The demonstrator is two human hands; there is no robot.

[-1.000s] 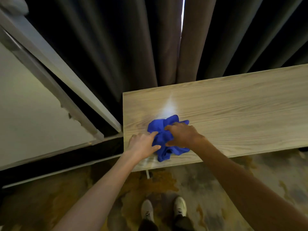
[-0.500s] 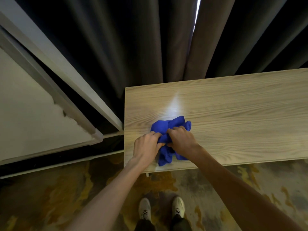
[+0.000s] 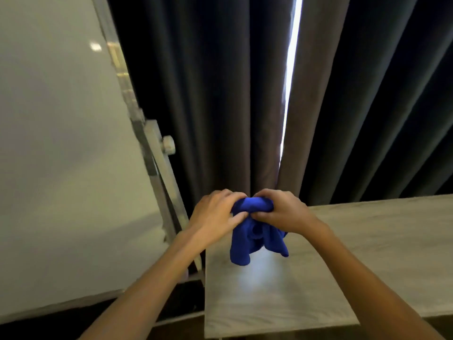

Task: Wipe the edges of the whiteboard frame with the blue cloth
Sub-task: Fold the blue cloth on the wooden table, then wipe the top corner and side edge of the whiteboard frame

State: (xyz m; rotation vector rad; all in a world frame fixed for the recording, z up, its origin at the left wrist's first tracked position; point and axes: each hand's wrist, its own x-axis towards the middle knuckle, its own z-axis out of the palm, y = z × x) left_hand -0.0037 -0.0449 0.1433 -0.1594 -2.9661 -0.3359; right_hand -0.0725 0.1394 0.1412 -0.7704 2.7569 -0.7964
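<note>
The blue cloth [image 3: 255, 231] hangs bunched in the air above the wooden table, its loose ends drooping down. My left hand [image 3: 215, 214] grips its upper left part and my right hand [image 3: 282, 212] grips its upper right part, fingers of both pinched into the fabric. The whiteboard [image 3: 61, 143] fills the left side, tilted, with its grey metal frame edge [image 3: 144, 143] running down its right side. A white knob [image 3: 169, 144] sticks out of the frame. Both hands are right of the frame and apart from it.
A light wooden table [image 3: 343, 253] lies under and right of my hands, its left end close to the whiteboard stand. Dark curtains [image 3: 220, 94] hang behind, with a bright slit of daylight [image 3: 290, 77] between them.
The cloth has been lifted off the table by both hands. The view has tilted upward, so the floor and shoes are out of sight and more of the whiteboard shows.
</note>
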